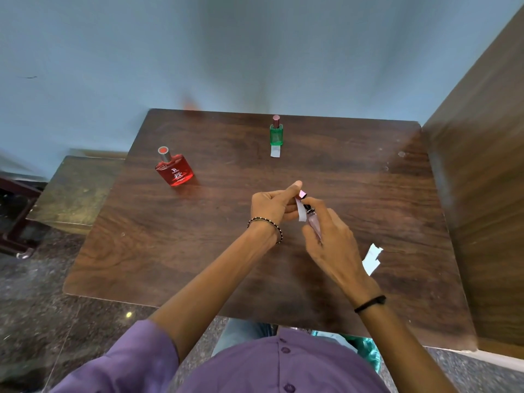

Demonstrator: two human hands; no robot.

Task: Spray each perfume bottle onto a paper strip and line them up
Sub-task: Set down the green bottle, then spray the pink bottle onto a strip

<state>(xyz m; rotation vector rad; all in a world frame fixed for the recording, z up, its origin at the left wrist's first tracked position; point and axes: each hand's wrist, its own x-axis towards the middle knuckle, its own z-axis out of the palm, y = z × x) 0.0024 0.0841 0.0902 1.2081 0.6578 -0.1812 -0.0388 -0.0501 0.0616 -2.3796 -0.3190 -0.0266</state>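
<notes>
Dark wood-grain table (198, 245) against a pale blue wall (255, 52); brown wooden panel (482, 180) along the right side.

Both hands raised above the table's middle. Right hand (331, 245) wraps a slim pink perfume bottle (314, 224), fingers curled around its body, the dark spray nozzle (307, 207) pointing up and toward the left hand. Left hand (272, 205) pinches a white paper strip (300, 211) between thumb and fingers; strip hangs just beside the nozzle, close enough that contact cannot be told. A small pink cap (302, 194) shows at the left fingertips, above the strip.

Beaded bracelet (269, 225) on left wrist, black band (370, 303) on right wrist. Purple shirt (255, 364), sleeves rolled.

Far centre of table: green perfume bottle (276, 134) upright, dark pink cap on, with a used paper strip (275, 151) lying flat just in front of it, touching or nearly touching its base.

Far left: red perfume bottle (175, 170), silver collar, white lettering, standing well apart from the green one.

Right of the hands: spare paper strips (372, 259) lying on the tabletop, overlapping; count unclear.
</notes>
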